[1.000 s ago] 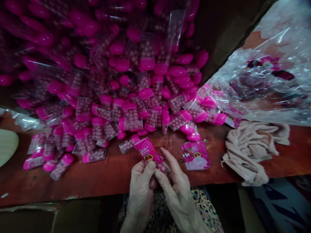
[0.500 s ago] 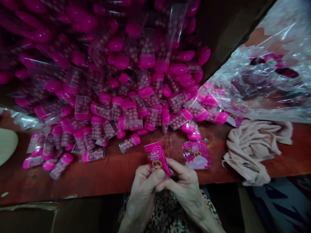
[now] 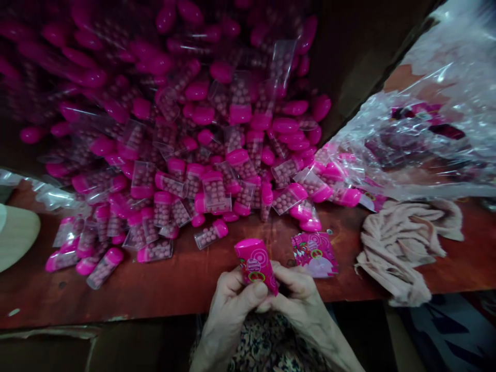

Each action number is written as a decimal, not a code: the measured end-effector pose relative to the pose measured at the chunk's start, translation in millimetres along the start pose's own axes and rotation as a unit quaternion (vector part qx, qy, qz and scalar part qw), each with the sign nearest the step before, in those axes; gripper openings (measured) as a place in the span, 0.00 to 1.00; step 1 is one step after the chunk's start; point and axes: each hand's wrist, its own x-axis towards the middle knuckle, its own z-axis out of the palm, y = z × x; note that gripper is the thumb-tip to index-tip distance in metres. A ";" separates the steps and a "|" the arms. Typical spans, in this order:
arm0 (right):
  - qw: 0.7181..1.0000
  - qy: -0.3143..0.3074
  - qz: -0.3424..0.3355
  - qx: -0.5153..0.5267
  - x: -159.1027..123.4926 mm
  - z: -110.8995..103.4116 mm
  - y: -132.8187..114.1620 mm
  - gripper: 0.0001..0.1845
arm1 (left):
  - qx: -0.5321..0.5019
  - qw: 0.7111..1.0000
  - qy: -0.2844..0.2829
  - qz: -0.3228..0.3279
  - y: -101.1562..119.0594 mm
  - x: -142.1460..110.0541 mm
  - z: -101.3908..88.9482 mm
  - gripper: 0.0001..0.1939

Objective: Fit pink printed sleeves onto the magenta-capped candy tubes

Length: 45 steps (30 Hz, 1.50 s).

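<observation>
Both hands were closed on one pink printed sleeve [image 3: 256, 261] held up between them: the left hand [image 3: 234, 302] gripped its lower part, thumb pressed across the front, while the right hand [image 3: 298, 292] pinched its lower right edge, some fingertips hidden behind. The sleeve leaned a little to the left, glossy magenta with paler swirls, small white lettering and a green ring low down; its top end was rounded and plain pink, like a cap, and the print hid any contents. Below the hands, between the forearms, showed a patterned garment [image 3: 271, 341]. Just beyond the right hand, a flat stack of matching printed sleeves [image 3: 314, 253] lay on the red-brown table [image 3: 163, 292]; farther to that hand's right was a crumpled beige cloth [image 3: 403, 248]. Just ahead of the left hand lay a single clear tube [image 3: 211, 233], pink-capped, with round pale-pink balls inside. More such tubes [image 3: 89, 245] clustered farther to its left. Ahead of both hands rose a large heap of capped tubes [image 3: 213, 191], tipped every way, their clear walls showing the same balls. Far ahead to the right, a clear plastic bag [image 3: 418, 170] covered dark and pink items, too blurred to name.
</observation>
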 end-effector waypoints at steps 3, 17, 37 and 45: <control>0.999 0.032 0.012 -0.019 -3.7 -11.2 -4.3 0.30 | 0.063 0.997 0.022 0.035 0.2 -1.6 -2.2 0.14; 0.980 0.119 -0.057 -0.147 -1.3 -14.9 -22.9 0.15 | 0.078 0.995 -0.070 0.000 -8.0 -10.5 -1.9 0.13; 0.984 0.152 -0.033 -0.088 3.9 -15.5 -14.0 0.07 | 0.104 0.990 -0.040 -0.088 -8.8 -1.0 -3.6 0.10; 0.975 0.216 0.058 0.000 4.4 -6.4 -6.0 0.05 | 0.061 0.992 -0.054 -0.094 -7.8 -0.1 -3.2 0.10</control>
